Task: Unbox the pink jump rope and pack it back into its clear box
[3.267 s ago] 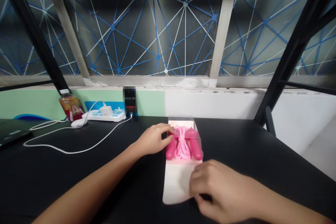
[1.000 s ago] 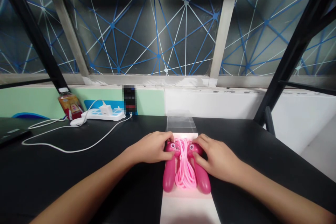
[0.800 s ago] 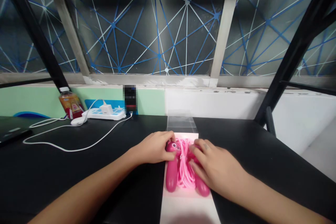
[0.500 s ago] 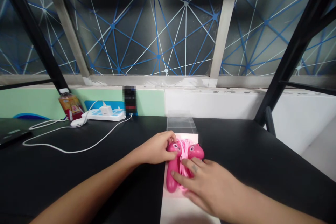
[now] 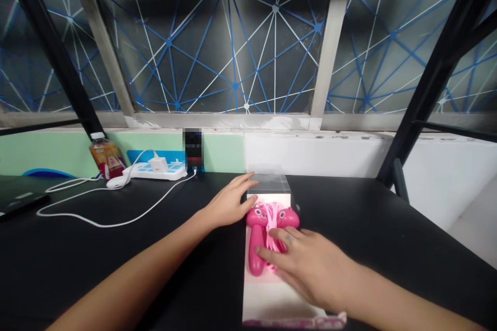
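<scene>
A pink jump rope (image 5: 257, 251) with two animal-faced handles and a bundled pink cord lies on a long, narrow package with a pale insert (image 5: 260, 300) and a clear plastic part (image 5: 267, 184) at its far end. My right hand (image 5: 314, 264) is over the rope, its fingers curled across the cord and the right handle, one fingertip touching the left handle. Most of the right handle's grip is hidden beneath that hand. My left hand (image 5: 231, 201) has its fingers spread at the left edge of the clear plastic, just above the left handle's head.
Along the wall on the left stand a drink bottle (image 5: 106, 158), a white power strip (image 5: 171, 170) with a charger, and a blurred dark device (image 5: 193, 150). A white cable (image 5: 103, 226) loops over the black desk (image 5: 174, 274). Black frame posts (image 5: 392, 155) rise at both sides.
My left hand has let go of the left handle's head, moved up and left, and spread its fingers. The package's patterned near edge has come into view. My right hand stays on the rope.
</scene>
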`<state>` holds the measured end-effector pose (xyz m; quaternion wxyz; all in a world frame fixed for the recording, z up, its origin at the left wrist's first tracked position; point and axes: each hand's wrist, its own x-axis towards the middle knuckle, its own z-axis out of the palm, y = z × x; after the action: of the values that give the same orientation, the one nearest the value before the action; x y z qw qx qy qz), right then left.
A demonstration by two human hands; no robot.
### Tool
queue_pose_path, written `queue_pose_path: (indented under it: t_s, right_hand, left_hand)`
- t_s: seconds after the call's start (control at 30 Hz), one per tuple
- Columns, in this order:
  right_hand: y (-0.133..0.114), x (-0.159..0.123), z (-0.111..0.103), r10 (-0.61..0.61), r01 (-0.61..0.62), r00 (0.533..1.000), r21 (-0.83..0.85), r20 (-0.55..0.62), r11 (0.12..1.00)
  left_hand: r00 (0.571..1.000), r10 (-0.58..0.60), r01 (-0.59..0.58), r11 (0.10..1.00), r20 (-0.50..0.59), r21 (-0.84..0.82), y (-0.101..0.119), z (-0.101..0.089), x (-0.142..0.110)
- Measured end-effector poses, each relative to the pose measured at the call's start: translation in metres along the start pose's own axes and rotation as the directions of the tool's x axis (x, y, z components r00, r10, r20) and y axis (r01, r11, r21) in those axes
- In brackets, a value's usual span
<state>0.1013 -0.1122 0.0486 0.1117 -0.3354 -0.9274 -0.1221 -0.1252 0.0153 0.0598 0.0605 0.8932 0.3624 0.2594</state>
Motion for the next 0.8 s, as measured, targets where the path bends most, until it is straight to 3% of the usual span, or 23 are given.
queue_pose_path:
  t_s: [0.13,0.37,0.5,0.8]
  right_hand:
    - [0.009,0.002,0.009,-0.004,0.004,1.0,-0.017,-0.003,1.0]
    - [-0.003,0.002,-0.002,-0.054,0.054,0.998,-0.029,0.015,0.998]
    - [-0.004,0.002,-0.01,-0.036,0.035,0.999,0.023,0.035,0.999]
    - [0.022,0.006,0.018,0.05,-0.051,0.999,-0.106,-0.015,0.993]
  left_hand:
    - [0.994,-0.066,0.072,0.995,0.087,-0.071,-0.014,0.008,0.001]
    - [0.997,-0.08,0.082,0.988,0.024,-0.133,-0.017,0.004,0.004]
    - [0.996,-0.085,0.092,0.973,0.042,-0.214,-0.017,0.003,0.005]
    - [0.996,0.008,0.013,0.972,0.089,-0.235,0.014,0.0,-0.01]
